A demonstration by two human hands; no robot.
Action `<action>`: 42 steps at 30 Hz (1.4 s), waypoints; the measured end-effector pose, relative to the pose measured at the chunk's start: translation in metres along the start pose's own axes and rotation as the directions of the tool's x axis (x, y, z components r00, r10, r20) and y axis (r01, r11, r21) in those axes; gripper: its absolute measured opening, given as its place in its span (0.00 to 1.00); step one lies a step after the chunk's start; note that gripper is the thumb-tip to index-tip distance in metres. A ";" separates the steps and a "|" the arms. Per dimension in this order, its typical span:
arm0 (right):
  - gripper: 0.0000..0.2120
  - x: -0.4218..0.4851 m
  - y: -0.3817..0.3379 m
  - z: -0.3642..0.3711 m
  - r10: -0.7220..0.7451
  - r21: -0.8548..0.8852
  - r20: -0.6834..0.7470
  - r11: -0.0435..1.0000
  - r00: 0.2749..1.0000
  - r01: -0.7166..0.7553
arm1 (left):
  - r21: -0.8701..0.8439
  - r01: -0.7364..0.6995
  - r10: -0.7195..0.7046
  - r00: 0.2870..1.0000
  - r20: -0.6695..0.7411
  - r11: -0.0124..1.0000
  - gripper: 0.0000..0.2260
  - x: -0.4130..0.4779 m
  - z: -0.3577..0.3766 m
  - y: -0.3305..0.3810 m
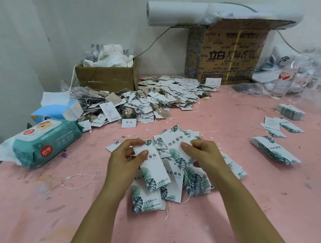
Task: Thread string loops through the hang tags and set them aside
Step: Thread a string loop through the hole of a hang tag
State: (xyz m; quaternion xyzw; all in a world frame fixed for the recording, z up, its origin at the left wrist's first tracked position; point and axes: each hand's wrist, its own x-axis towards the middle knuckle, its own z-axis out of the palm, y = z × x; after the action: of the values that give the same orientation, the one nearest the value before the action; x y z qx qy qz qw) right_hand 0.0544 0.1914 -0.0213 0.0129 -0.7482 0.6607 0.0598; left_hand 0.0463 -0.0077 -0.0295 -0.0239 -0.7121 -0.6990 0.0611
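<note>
Head view is giving me the left hand pinching one tag by its top end and the right hand pinching a second tag, both over the pile lying midway along the tabletop's near edge. I am reading this as the picking-up step ahead of threading, and I cannot tell whether either hand is carrying string. Next I am expecting to need a loop, such as the one lying toward the left edge, fed through the tag's hole.
</note>
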 end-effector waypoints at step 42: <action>0.02 -0.001 0.004 0.025 -0.459 -0.536 0.018 0.746 0.888 0.396 | -0.007 -0.058 0.058 0.989 0.138 0.998 0.17 -0.014 0.031 -0.002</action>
State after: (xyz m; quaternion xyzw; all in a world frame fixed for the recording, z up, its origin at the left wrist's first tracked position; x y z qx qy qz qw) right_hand 0.0529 0.1675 -0.0285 0.1290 -0.8718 0.3987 0.2537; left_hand 0.0580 0.0238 -0.0339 -0.0931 -0.7127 -0.6946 0.0320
